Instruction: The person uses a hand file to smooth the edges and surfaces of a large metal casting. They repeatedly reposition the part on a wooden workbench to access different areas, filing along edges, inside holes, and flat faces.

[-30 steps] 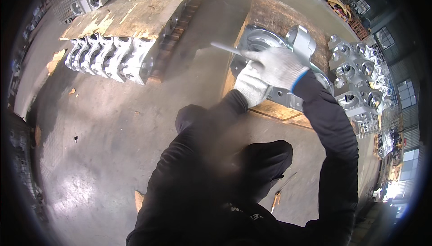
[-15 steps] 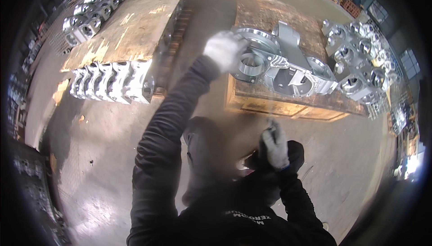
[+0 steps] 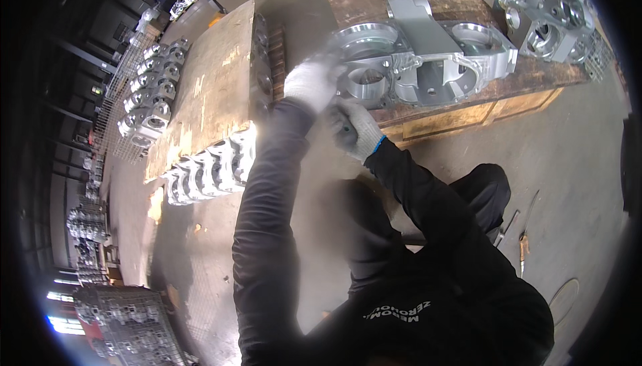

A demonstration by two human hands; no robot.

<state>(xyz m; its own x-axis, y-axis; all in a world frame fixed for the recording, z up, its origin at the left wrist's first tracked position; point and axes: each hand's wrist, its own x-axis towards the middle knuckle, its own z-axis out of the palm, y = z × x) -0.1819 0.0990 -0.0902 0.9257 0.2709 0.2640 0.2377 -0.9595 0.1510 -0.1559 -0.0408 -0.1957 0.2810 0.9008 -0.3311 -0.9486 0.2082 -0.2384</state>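
A large silver machined metal casting (image 3: 435, 81), with round bores and a raised flat arm, lies on a wooden crate top. My left hand (image 3: 311, 83), in a white knit glove, is at the casting's left side; its fingers are smeared by motion. Just below it, beside the casting's lower left corner, my right hand (image 3: 361, 127) wears a white glove with a blue cuff edge. Its fingers are curled around something small and partly dark, blurred and too hidden to name.
The wooden crate (image 3: 481, 113) bears more castings (image 3: 542, 15) at its right. Left of me, a plywood sheet (image 3: 207, 78) lies over a row of castings (image 3: 210, 168). A wooden-handled tool (image 3: 523, 245) and a metal bar (image 3: 507, 227) lie on the floor at right, near a thin loop (image 3: 565, 299).
My right hand has risen from near my knee to the casting's left corner, close to my left hand. The left hand stays by the casting's left side. The view has turned and come closer.
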